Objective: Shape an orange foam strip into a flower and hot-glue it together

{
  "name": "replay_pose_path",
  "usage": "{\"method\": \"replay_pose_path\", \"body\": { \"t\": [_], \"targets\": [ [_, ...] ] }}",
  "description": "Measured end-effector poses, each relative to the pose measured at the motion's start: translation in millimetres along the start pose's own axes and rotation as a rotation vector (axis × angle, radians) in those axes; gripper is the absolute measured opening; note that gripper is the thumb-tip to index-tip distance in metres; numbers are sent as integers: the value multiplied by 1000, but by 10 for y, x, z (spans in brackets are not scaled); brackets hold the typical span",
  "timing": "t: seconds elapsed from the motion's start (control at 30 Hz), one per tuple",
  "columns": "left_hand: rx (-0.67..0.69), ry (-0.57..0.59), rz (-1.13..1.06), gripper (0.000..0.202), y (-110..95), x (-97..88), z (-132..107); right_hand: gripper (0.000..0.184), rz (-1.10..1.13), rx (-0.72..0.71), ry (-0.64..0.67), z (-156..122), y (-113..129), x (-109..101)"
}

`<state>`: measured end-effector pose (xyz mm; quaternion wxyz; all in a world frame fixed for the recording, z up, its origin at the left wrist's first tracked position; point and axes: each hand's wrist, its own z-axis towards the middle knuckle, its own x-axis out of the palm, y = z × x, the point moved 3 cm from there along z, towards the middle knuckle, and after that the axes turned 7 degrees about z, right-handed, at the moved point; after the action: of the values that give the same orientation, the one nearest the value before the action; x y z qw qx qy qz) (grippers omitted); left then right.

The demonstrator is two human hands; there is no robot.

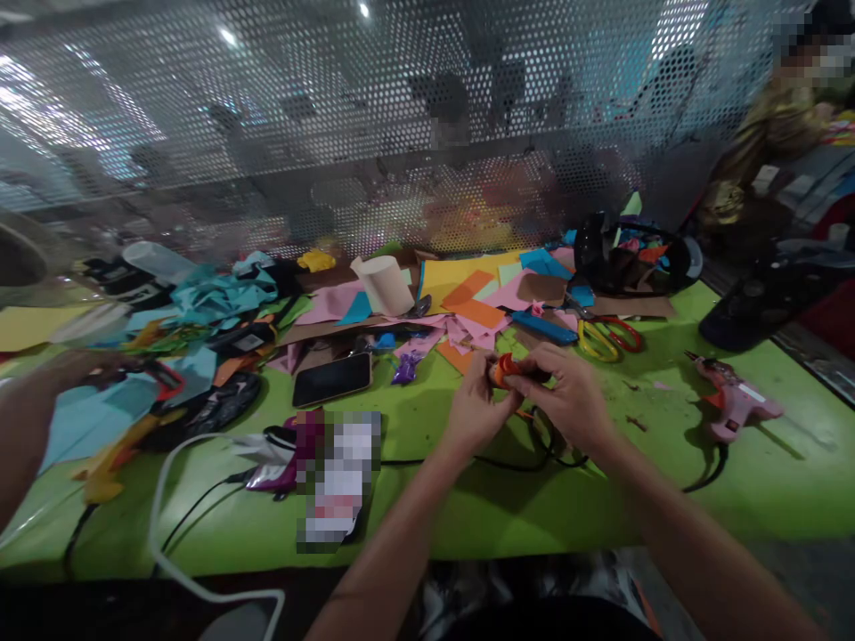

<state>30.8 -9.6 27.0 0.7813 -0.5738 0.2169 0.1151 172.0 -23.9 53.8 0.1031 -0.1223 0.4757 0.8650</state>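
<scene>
A small curled piece of orange paper (pixel 506 366), layered like petals, is pinched between my two hands above the green table (pixel 454 516). My left hand (pixel 477 405) closes around its left side. From the right, my right hand (pixel 565 392) grips it with thumb and fingertips, which hide part of the paper. A black cable (pixel 511 466) runs on the tabletop beneath my hands. Just beyond lie orange paper strips (pixel 474 301), pink paper scraps (pixel 468 334) and scissors with yellow and red handles (pixel 605 338).
A pink glue gun (pixel 738 401) lies at right, near a black bottle (pixel 748 298). A phone (pixel 332 380), a white roll (pixel 386 285) and a black container of scraps (pixel 634 289) stand around. At left, another person's hand (pixel 100 367) is near a yellow glue gun (pixel 110 467).
</scene>
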Motion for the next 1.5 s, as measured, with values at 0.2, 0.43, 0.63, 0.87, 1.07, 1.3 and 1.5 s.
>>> {"method": "replay_pose_path", "body": {
  "t": [0.2,0.43,0.63,0.87,1.07,1.3,1.5],
  "targets": [
    [32,-3,-10,33,75,5,-1,5,26,1,-8,2,9,5],
    [66,-20,45,33,88,-4,6,3,25,-19,28,2,5,20],
    [84,-28,20,31,118,14,10,6,11,-6,58,4,27,14],
    [50,-66,75,21,60,-9,15,16,21,-62,122,21,69,-11],
    [71,-82,39,22,37,-3,12,13,7,-71,102,19,13,-16],
    [132,-95,50,24,77,-17,14,14,74,-49,76,29,39,-28],
    [171,-108,63,29,80,-61,4,19,103,-97,57,25,98,-44]
  ]
}}
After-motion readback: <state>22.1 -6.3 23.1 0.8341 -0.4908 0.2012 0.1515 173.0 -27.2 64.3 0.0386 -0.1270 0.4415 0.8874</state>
